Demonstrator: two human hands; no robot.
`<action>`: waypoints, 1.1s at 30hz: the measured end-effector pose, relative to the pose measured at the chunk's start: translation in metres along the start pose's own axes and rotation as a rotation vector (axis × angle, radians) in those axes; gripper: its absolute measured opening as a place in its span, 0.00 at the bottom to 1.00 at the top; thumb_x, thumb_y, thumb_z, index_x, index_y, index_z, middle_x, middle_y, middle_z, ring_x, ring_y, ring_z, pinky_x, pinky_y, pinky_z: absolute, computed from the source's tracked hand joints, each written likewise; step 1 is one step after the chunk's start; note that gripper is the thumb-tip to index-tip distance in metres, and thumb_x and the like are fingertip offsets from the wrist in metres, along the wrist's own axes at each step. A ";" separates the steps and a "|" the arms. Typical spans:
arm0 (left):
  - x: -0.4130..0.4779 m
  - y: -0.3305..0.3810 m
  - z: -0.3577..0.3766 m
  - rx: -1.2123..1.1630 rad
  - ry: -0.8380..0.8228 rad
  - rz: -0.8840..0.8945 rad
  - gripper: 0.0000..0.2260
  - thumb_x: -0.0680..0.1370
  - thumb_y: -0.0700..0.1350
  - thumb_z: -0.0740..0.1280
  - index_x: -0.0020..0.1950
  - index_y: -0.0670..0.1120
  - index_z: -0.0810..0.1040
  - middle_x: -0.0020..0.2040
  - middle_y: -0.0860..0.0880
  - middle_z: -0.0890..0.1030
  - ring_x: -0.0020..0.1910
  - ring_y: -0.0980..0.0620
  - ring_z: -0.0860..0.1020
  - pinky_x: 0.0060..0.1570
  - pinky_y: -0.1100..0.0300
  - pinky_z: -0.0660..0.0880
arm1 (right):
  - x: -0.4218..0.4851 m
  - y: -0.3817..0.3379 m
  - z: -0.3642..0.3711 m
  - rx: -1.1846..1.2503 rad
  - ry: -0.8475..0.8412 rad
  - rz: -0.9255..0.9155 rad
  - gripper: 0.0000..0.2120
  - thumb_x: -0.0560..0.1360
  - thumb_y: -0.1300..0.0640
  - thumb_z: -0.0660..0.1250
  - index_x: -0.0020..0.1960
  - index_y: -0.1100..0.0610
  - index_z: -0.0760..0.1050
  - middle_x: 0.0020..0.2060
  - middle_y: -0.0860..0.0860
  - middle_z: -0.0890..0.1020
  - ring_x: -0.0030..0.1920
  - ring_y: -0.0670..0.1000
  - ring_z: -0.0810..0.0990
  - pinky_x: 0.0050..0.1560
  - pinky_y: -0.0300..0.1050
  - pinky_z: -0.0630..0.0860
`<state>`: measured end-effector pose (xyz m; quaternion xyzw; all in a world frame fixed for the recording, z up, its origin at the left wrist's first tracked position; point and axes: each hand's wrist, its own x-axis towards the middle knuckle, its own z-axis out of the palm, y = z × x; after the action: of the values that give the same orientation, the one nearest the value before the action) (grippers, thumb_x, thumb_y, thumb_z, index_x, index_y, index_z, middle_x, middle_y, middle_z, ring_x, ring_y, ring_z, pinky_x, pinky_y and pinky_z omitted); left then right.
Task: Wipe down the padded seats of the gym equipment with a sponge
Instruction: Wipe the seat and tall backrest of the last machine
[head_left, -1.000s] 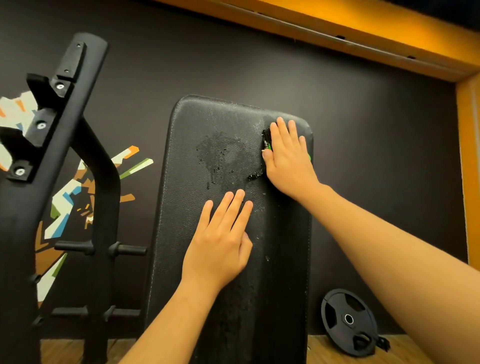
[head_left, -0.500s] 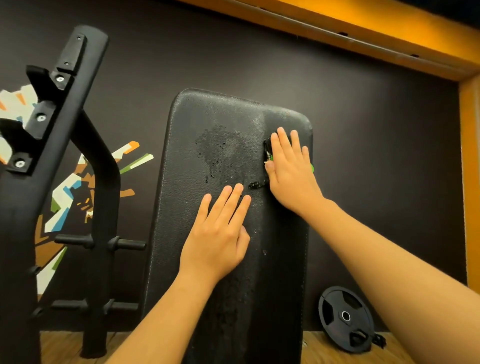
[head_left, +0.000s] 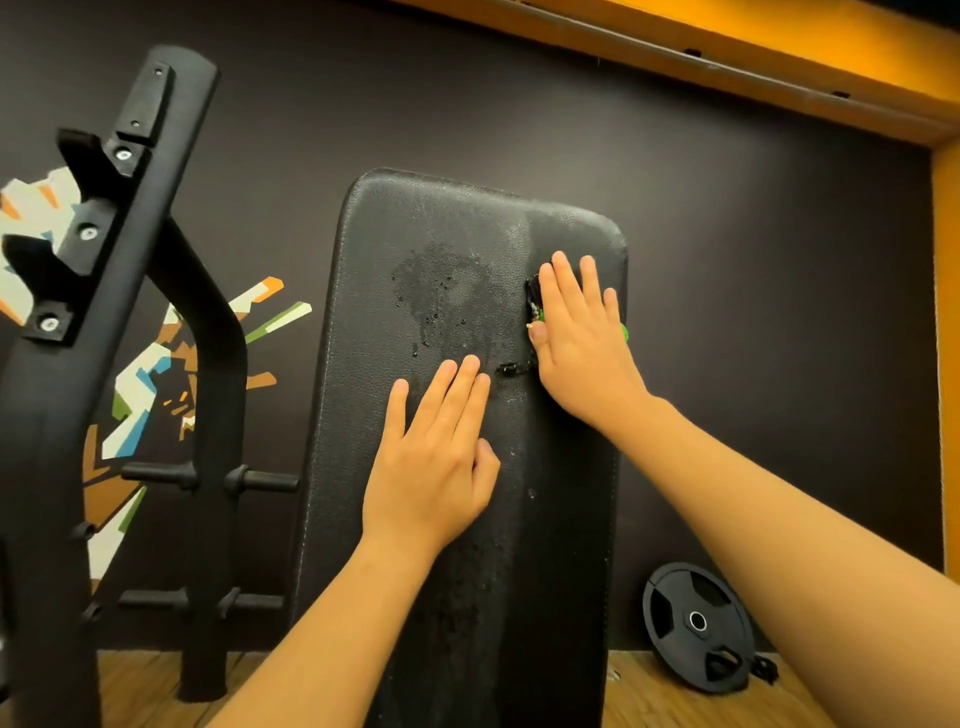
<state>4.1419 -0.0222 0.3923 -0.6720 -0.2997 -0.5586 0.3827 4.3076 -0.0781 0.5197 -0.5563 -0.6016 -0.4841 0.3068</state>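
A black padded bench back (head_left: 452, 249) stands upright in front of me, with a wet patch near its top centre. My right hand (head_left: 582, 338) lies flat on the pad's upper right side and presses a sponge (head_left: 535, 304) against it; only the sponge's dark and green edges show past my fingers. My left hand (head_left: 434, 457) rests flat on the middle of the pad, fingers together, holding nothing. A wet streak runs down the pad below my right hand.
A black steel rack upright (head_left: 93, 322) with pegs (head_left: 260, 480) stands at the left. A black weight plate (head_left: 696, 623) leans on the dark wall at the lower right, on a wooden floor (head_left: 675, 706). An orange beam (head_left: 727, 57) runs along the top.
My right hand with the sponge has slid down the pad's right side from near the top corner. My left hand has stayed in place on the pad.
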 end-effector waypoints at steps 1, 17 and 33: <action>-0.001 0.000 0.000 0.001 -0.003 -0.016 0.27 0.79 0.48 0.58 0.79 0.43 0.66 0.80 0.45 0.63 0.79 0.47 0.61 0.76 0.38 0.58 | -0.009 0.000 0.002 0.000 -0.006 -0.014 0.30 0.82 0.50 0.46 0.81 0.63 0.53 0.81 0.59 0.55 0.81 0.65 0.49 0.75 0.68 0.57; 0.013 -0.082 -0.026 0.059 -0.160 0.011 0.28 0.83 0.56 0.51 0.83 0.49 0.55 0.83 0.47 0.51 0.82 0.47 0.49 0.76 0.34 0.52 | -0.022 -0.004 0.003 -0.010 -0.040 -0.001 0.29 0.84 0.52 0.51 0.82 0.61 0.51 0.82 0.57 0.52 0.81 0.63 0.47 0.78 0.66 0.52; 0.009 -0.080 -0.020 0.084 -0.127 0.037 0.28 0.83 0.55 0.50 0.83 0.47 0.55 0.83 0.45 0.52 0.82 0.46 0.49 0.76 0.35 0.50 | -0.055 -0.006 0.009 -0.017 -0.070 -0.126 0.29 0.84 0.51 0.50 0.82 0.62 0.52 0.82 0.58 0.53 0.82 0.62 0.46 0.78 0.65 0.53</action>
<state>4.0667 0.0024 0.4167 -0.6950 -0.3341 -0.4947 0.4008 4.3141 -0.0900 0.4656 -0.5368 -0.6416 -0.4877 0.2498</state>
